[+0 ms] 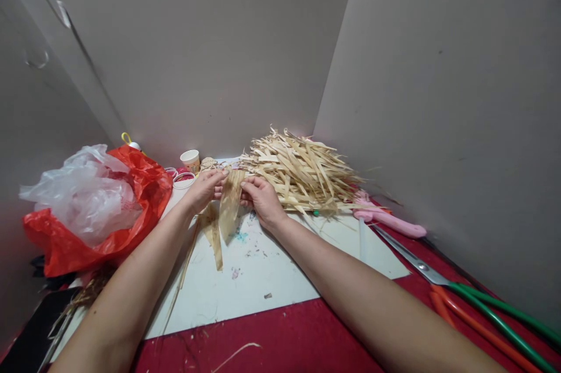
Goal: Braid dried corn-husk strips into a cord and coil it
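Note:
Between my two hands hangs a wide, pale-brown dried husk leaf (231,209), mottled and tapering toward its lower end. My left hand (209,189) pinches its upper left edge with the thumb on top. On the other edge, my right hand (262,197) grips it between thumb and fingers. Beneath and left of it, another dried husk piece (213,235) with a pointed end reaches down over the white board (280,285). Just behind my right hand lies a big heap of straw-coloured leaf strips (302,171).
Left stands a red plastic bag (153,180) with a clear plastic bag (92,192) in it. A paper cup (190,159) is at the back. Large scissors (432,272) with green and orange handles and a pink object (394,221) lie right, on red cloth (245,335). Grey walls enclose the table.

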`<state>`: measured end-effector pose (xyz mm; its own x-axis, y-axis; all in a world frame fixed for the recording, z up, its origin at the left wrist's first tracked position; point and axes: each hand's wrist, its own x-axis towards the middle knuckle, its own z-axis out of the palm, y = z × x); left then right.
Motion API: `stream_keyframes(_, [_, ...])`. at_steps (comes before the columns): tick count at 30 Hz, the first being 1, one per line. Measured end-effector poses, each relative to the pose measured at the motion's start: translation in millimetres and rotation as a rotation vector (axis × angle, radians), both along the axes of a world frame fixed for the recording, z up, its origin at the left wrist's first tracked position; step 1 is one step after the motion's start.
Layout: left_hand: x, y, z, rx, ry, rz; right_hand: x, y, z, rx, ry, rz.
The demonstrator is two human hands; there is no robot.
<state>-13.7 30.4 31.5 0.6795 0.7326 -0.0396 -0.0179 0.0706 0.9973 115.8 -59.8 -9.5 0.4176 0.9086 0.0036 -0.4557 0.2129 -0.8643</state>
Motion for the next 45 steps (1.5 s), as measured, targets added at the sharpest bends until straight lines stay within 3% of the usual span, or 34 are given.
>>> stream_keyframes(6, [-2.4, 0.8, -1.2, 0.07, 0.1, -0.078, 2.3, 0.4, -1.9, 0.005, -0.015, -0.041])
stream_keyframes(11, [-3.2, 3.5, -2.0, 0.109, 0.092, -0.095, 3.6, 0.3, -3.5, 0.0, -0.061, 0.021])
stream_keyframes(19, [-3.3, 4.0, -3.6, 0.156, 0.18, -0.067, 0.7, 0.4, -5.0, 0.017, -0.23, 0.03])
stream_keyframes(35, [-2.5, 0.2, -2.4, 0.28, 0.226, -0.064, -0.2, 1.6, -7.8, 0.014, -0.352, -0.043])
stream_keyframes(41, [-4.4, -2.3, 8.9, 0.148, 0.03, -0.088, 3.9, 5.0, -9.8, -0.044, -0.265, -0.073])
stream_keyframes(45, [-8.5, 3.1, 15.2, 0.034, -0.144, 0.016, 7.7, 4.7, -4.3, -0.032, -0.13, -0.08])
